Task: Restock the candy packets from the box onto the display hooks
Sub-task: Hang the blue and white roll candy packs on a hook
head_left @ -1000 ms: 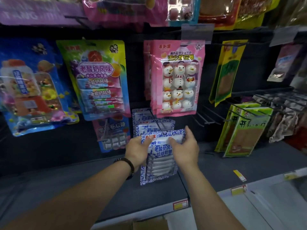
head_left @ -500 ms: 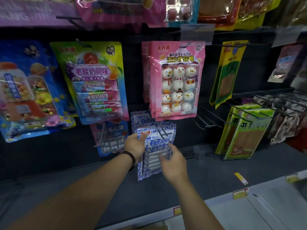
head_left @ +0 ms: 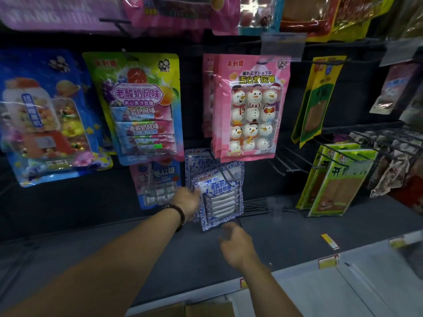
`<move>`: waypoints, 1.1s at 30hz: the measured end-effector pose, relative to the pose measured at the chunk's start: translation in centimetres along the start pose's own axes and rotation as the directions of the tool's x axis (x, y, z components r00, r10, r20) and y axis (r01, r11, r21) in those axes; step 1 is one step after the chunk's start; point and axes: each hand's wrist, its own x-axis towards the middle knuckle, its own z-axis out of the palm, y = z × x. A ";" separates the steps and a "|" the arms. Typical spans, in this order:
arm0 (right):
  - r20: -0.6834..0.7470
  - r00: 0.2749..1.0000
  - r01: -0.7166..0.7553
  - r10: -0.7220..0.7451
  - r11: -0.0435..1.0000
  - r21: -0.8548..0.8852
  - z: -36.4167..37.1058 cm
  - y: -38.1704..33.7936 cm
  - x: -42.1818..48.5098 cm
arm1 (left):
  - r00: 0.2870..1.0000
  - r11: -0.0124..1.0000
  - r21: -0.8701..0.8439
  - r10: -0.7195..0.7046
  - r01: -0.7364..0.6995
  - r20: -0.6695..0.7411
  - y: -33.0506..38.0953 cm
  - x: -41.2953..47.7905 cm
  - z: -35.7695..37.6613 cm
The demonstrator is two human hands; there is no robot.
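Where the left hand (head_left: 186, 201) touches, the packet (head_left: 220, 197) reads 老酸奶风味.

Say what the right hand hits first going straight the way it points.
Probably the bottom edge of the blue-and-white packet hanging just above the right hand; depth is unclear.

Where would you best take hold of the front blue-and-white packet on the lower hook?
Probably pinch the blue-and-white packet by its free right edge, coming from the right: it hangs flat, and the left hand is at its left edge.
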 end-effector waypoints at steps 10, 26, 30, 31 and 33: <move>0.345 0.937 0.174 -0.057 0.931 -0.320 3.2 -1.6 -6.3 | 0.889 0.731 0.562 0.136 -0.389 0.438 -7.2 -9.9 -10.4; 0.651 0.752 0.447 0.098 0.651 -0.614 19.0 -2.9 -15.9 | 0.795 0.605 0.662 -0.078 -0.443 0.602 -18.0 -29.0 -26.9; 0.698 0.694 0.439 0.174 0.666 -0.602 24.9 1.2 -17.5 | 0.761 0.529 0.712 -0.175 -0.462 0.625 -20.0 -28.7 -25.5; 0.705 0.677 0.435 0.209 0.660 -0.613 26.1 2.3 -18.1 | 0.736 0.515 0.711 -0.205 -0.479 0.645 -20.4 -28.4 -25.3; 0.708 0.664 0.453 0.239 0.625 -0.635 28.6 4.7 -18.9 | 0.693 0.492 0.697 -0.232 -0.522 0.683 -21.3 -27.7 -25.2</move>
